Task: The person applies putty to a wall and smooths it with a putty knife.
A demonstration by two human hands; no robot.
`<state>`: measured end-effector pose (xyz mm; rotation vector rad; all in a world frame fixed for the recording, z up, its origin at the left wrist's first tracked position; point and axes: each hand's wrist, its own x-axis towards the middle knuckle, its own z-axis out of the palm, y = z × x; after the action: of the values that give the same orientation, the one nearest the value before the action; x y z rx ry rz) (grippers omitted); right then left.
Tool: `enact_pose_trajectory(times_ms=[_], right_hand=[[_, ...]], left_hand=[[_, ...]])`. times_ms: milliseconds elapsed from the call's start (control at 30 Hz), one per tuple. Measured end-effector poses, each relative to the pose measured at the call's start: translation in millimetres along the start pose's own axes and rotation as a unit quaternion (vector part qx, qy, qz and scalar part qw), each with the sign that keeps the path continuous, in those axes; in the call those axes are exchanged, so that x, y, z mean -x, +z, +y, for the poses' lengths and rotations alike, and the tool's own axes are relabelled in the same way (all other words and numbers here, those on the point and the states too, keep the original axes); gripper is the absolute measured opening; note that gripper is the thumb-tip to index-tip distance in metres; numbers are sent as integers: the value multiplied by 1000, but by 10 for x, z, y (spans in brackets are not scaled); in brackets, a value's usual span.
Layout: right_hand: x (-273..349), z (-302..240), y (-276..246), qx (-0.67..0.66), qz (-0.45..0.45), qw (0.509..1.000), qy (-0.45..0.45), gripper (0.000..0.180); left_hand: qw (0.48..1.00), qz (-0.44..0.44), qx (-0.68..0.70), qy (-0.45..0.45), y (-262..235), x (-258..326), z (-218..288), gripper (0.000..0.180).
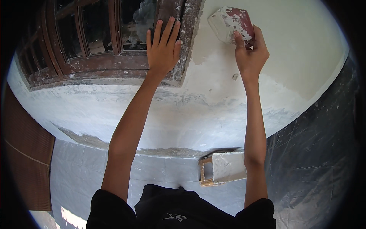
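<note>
My right hand (251, 57) grips a red putty spreader (244, 21) at the upper right, with the thumb across its near edge. White putty coats much of the spreader, most thickly on its left part. It is held up against the pale wall (225, 72), though I cannot tell if its edge touches. My left hand (163, 51) lies flat with fingers apart on the corner of the brown wooden window frame (126, 61), which is spotted with white smears.
Below, a putty-smeared white board (228, 166) lies on a wooden-framed stand (206, 184) beside my right forearm. Grey sheeting (148, 168) covers the floor along the wall's foot. A brown ribbed panel (26, 152) stands at the left, and a dark sheet (316, 152) at the right.
</note>
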<state>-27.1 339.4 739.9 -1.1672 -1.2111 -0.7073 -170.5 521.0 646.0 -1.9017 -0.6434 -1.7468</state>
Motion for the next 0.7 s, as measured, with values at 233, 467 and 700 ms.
enact_pose_trajectory(times_ms=[233, 467, 700], right_hand=[[357, -114, 158, -46, -106, 993, -34, 29], [165, -121, -13, -112, 40, 993, 19, 26], [340, 115, -33, 17, -148, 989, -20, 28]], left_hand=[[1000, -7, -13, -1, -25, 7, -18, 49], [1000, -18, -13, -6, -29, 11, -2, 50], [1000, -17, -8, -7, -42, 11, 17, 51]])
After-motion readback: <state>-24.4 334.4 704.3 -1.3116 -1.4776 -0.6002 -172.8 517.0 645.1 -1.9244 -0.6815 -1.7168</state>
